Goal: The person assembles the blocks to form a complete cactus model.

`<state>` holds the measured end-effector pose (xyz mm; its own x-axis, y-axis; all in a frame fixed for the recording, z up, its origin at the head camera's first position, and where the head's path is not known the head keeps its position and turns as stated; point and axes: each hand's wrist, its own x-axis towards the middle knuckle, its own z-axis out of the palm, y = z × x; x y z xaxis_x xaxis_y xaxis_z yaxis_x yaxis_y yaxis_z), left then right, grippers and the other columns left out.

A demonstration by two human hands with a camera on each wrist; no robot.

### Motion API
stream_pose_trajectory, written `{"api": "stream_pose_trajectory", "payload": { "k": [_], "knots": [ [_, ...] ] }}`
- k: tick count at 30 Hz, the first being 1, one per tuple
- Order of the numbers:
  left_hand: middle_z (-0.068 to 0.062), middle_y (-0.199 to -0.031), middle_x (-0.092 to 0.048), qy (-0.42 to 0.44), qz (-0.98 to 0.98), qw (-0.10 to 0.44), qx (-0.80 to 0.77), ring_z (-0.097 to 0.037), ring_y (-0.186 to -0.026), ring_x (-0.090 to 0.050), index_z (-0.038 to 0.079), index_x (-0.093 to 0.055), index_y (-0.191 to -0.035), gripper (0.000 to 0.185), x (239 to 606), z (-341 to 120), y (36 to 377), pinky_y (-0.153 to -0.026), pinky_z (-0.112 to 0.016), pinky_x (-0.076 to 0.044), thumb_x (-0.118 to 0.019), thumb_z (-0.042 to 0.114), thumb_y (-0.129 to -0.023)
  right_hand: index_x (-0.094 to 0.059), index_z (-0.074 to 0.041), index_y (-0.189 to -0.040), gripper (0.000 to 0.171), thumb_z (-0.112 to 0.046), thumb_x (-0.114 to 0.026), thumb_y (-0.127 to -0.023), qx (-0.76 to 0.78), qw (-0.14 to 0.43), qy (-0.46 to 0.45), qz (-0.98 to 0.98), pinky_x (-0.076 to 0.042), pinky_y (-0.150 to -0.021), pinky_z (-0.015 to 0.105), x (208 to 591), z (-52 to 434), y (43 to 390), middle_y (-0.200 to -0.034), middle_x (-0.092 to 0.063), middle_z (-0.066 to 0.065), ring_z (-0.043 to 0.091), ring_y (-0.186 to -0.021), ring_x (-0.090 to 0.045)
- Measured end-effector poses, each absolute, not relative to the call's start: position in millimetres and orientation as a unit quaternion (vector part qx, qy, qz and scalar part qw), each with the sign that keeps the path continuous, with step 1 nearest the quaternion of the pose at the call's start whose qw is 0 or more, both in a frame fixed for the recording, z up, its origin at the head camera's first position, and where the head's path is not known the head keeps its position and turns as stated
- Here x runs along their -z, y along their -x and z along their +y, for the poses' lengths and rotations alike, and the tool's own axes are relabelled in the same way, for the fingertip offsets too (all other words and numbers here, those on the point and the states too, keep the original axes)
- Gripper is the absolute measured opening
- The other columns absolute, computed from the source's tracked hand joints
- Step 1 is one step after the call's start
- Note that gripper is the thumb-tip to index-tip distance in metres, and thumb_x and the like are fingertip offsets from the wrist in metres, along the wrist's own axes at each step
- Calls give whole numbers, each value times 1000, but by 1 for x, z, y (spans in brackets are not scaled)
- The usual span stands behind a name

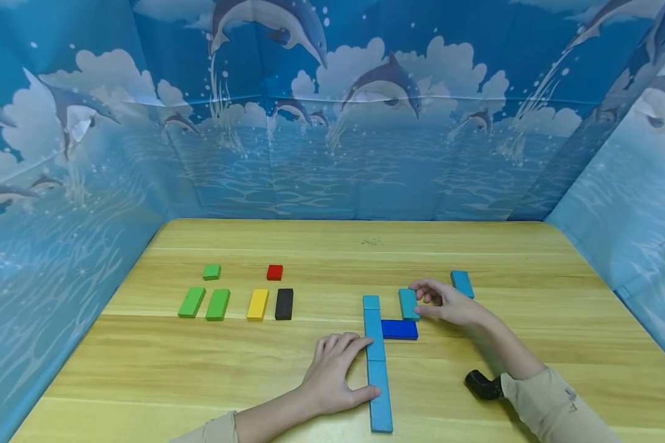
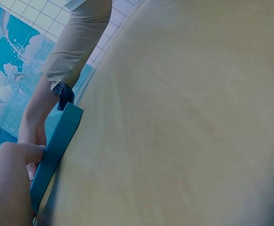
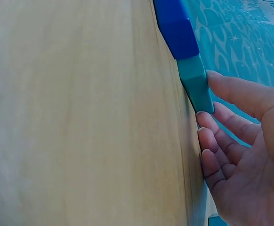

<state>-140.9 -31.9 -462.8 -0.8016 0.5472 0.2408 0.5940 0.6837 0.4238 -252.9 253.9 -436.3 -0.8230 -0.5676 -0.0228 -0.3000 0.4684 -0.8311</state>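
The right hand [image 1: 446,303] touches a teal block [image 1: 408,304] with relaxed fingers; the left hand [image 1: 335,372], spread, steadies the long blue row [image 1: 378,363].

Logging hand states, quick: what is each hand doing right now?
Left hand: open, fingers resting against the long blue row.
Right hand: open, fingertips touching the teal block.

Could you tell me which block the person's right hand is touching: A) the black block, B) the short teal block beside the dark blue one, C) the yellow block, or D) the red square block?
B: the right hand has its fingertips on the short teal wooden block, just above the dark blue rectangular block.
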Motion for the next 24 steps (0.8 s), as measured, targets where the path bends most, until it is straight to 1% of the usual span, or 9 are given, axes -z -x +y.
{"api": "stream_pose_trajectory", "payload": {
  "k": [24],
  "knots": [
    [4,-125,-46,312,-914,44,254,-14,-108,-39,22,-42,-134,70,462,-32,141,-92,-40,-26,-51,63,-78,-45,3,-119,41,-15,-61,-87,452,155,258,840,-36,-67,24,434,253,250,-98,-48,13,17,-81,-41]
  ]
}}
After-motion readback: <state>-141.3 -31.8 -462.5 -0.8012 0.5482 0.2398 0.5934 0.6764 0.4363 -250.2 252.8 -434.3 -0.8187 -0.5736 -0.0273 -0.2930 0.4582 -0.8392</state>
